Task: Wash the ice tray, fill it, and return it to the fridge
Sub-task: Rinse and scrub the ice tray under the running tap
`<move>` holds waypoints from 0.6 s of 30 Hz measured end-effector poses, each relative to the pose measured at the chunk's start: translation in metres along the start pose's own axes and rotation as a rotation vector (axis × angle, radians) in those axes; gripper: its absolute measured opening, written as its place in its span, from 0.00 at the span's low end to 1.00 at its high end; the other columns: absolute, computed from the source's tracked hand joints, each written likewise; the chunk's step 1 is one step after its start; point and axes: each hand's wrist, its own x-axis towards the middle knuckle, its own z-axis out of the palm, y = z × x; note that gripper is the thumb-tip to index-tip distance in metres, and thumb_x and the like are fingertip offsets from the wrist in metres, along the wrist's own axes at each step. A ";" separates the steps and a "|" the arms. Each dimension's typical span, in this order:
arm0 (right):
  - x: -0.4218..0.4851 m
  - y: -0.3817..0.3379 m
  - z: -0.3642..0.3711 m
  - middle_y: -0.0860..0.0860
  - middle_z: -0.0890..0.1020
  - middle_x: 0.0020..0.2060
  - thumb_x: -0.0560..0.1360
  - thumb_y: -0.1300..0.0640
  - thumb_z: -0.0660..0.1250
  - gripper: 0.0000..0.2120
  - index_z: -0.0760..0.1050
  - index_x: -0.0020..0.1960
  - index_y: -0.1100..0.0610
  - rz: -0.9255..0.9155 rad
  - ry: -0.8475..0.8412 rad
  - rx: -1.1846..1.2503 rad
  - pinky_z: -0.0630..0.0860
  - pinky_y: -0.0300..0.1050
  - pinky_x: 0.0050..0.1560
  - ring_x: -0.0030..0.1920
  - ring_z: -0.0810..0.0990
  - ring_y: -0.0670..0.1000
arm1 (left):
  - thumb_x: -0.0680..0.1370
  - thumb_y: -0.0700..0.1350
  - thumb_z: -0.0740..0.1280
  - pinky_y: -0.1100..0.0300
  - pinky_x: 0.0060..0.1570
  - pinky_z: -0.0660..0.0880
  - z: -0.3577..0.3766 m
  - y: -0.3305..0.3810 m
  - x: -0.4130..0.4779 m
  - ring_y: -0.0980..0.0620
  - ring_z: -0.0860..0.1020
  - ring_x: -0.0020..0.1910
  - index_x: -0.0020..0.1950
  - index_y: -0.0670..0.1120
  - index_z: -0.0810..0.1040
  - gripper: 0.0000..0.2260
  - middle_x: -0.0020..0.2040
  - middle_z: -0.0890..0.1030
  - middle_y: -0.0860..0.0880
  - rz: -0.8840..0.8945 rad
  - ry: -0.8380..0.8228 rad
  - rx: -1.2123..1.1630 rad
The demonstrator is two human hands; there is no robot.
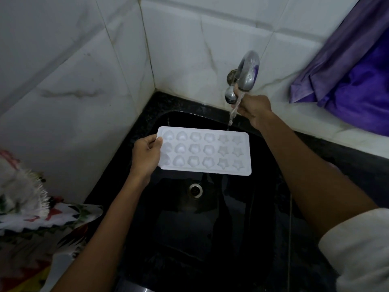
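A white ice tray (212, 151) with heart, flower and star moulds hangs level over the black sink (242, 218). My left hand (146, 155) grips its left end, thumb on top. My right hand (251, 108) reaches up to the chrome tap (247, 74) on the back wall, fingers curled round its handle. A stream of water (232, 114) runs from the spout and falls just behind the tray's far right edge.
The sink's drain (195, 189) sits below the tray. White marble tiles (84, 81) close the corner at left and back. Purple cloth (353, 74) lies on the ledge at right. A patterned cloth (35, 211) lies at the left.
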 end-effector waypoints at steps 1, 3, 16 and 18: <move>-0.005 0.006 -0.004 0.54 0.86 0.40 0.71 0.47 0.78 0.18 0.83 0.48 0.63 -0.017 0.001 0.022 0.84 0.44 0.50 0.42 0.86 0.51 | 0.84 0.41 0.63 0.57 0.45 0.80 -0.002 -0.002 0.001 0.52 0.83 0.45 0.56 0.45 0.84 0.10 0.46 0.86 0.50 0.001 0.022 0.006; -0.020 0.018 -0.011 0.52 0.85 0.38 0.72 0.43 0.75 0.23 0.82 0.51 0.64 -0.042 0.027 0.033 0.82 0.44 0.53 0.42 0.84 0.49 | 0.84 0.42 0.63 0.56 0.46 0.79 -0.008 -0.007 0.003 0.50 0.83 0.45 0.53 0.47 0.84 0.10 0.45 0.86 0.50 -0.004 0.077 0.021; -0.085 0.077 -0.017 0.48 0.86 0.47 0.75 0.54 0.73 0.11 0.83 0.56 0.52 -0.102 -0.099 -0.295 0.83 0.46 0.47 0.45 0.86 0.48 | 0.84 0.44 0.63 0.50 0.51 0.81 -0.008 -0.018 -0.006 0.47 0.85 0.50 0.55 0.47 0.84 0.10 0.48 0.86 0.48 -0.033 0.199 0.000; -0.082 0.077 -0.014 0.47 0.86 0.46 0.72 0.51 0.75 0.10 0.83 0.52 0.52 -0.125 -0.035 -0.346 0.82 0.46 0.47 0.45 0.85 0.48 | 0.84 0.45 0.62 0.52 0.52 0.81 -0.007 -0.018 -0.012 0.49 0.84 0.51 0.57 0.47 0.83 0.10 0.50 0.86 0.49 -0.023 0.197 -0.017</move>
